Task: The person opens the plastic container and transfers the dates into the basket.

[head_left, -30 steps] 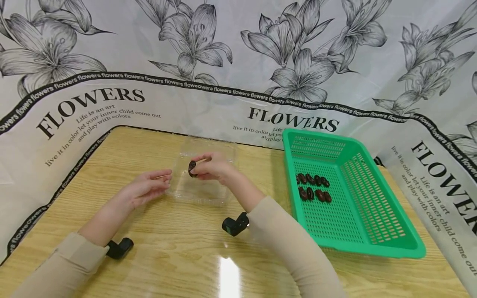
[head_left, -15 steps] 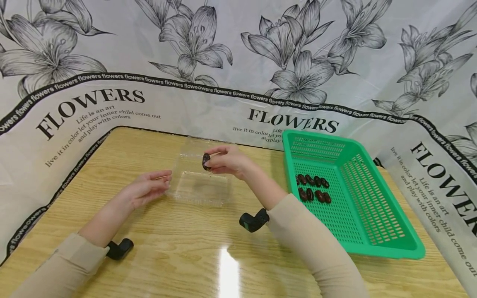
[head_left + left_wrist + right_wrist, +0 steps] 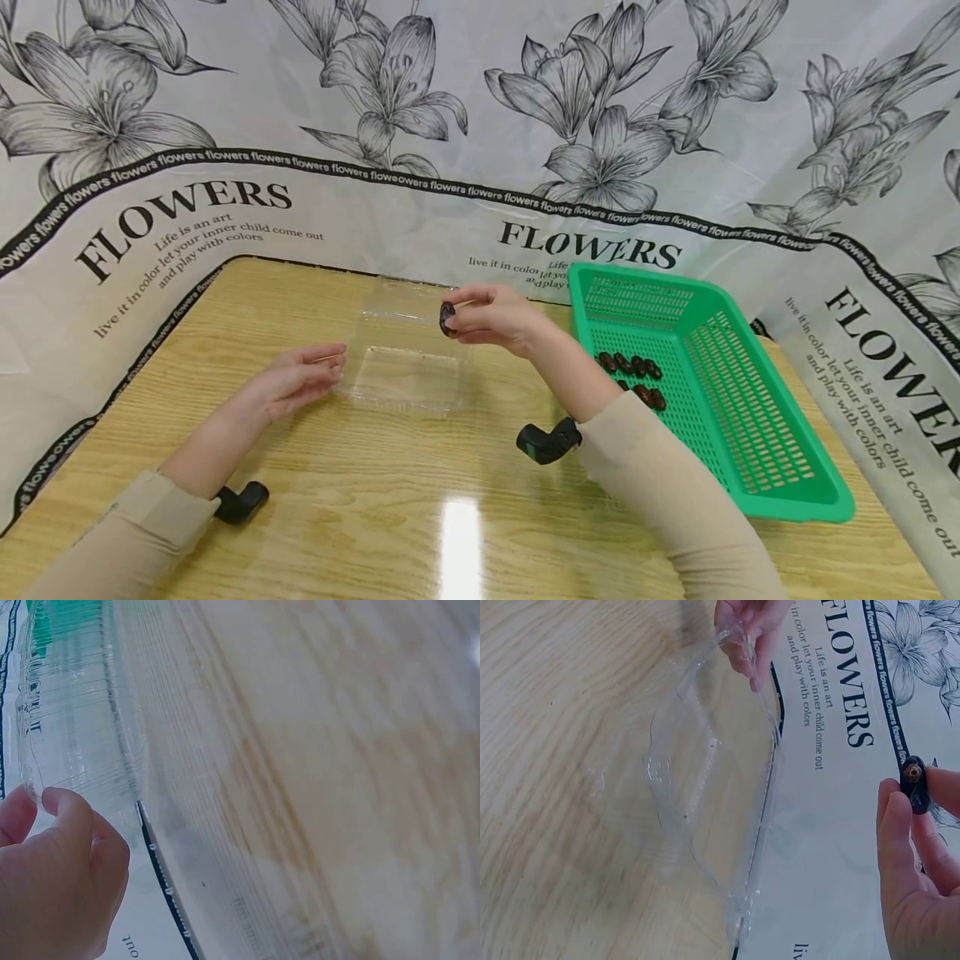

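A dark, glossy, wrinkled date [image 3: 447,319] is pinched between the thumb and fingertips of my right hand [image 3: 498,321], above the right rear part of a clear plastic box [image 3: 405,400]. The right wrist view shows a brownish stem scar on the end of the date [image 3: 913,784]. At the box's left side, my left hand [image 3: 296,382] pinches the rim between thumb and finger, as the left wrist view shows of that hand [image 3: 64,855]. Tiny dark specks show on the box floor. A hinged lid seems to stand up behind it.
To the right stands a green plastic basket [image 3: 720,467] with two rows of dark dates [image 3: 637,367], partly hidden by its near wall and my right forearm. A patterned cloth [image 3: 420,208] rises behind the wooden table [image 3: 337,517].
My right hand has moved right and slightly back with the date, from over the box's middle to its right rear side. The left hand and the box have stayed in place.
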`<state>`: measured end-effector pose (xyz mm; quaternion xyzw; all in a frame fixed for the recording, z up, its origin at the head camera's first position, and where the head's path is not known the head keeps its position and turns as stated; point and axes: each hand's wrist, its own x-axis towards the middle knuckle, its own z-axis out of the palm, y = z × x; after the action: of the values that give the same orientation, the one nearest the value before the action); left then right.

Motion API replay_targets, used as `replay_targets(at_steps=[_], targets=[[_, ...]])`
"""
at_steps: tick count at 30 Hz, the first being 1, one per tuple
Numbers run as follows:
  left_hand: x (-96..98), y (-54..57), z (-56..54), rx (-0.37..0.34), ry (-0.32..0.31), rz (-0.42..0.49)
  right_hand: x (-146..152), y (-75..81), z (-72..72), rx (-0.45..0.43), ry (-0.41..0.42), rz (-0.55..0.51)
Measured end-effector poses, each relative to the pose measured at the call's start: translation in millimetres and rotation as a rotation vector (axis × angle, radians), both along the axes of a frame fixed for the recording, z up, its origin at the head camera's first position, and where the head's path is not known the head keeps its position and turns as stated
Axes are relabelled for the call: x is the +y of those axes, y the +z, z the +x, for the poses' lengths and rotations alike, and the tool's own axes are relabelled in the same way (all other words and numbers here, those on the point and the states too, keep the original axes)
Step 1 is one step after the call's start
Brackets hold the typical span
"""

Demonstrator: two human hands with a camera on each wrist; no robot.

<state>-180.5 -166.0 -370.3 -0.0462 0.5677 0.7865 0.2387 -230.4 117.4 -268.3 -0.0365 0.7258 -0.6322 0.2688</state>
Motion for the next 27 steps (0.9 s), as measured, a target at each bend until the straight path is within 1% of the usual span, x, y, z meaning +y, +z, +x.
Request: replay_targets(at_steps=[12, 18, 27], targets=[[-0.2, -1.1, 0.1, -0.001, 0.007, 0.016, 18, 12.3, 5.0, 0.011, 0.005, 0.019], [-0.2, -1.9, -0.1, -0.007, 0.005, 0.020, 31, 13.6, 5.5, 0.013, -0.003, 0.011], [0.4, -1.5, 0.0, -0.008, 0.001, 0.014, 52, 17.7, 8.3, 0.032, 0.007, 0.037]])
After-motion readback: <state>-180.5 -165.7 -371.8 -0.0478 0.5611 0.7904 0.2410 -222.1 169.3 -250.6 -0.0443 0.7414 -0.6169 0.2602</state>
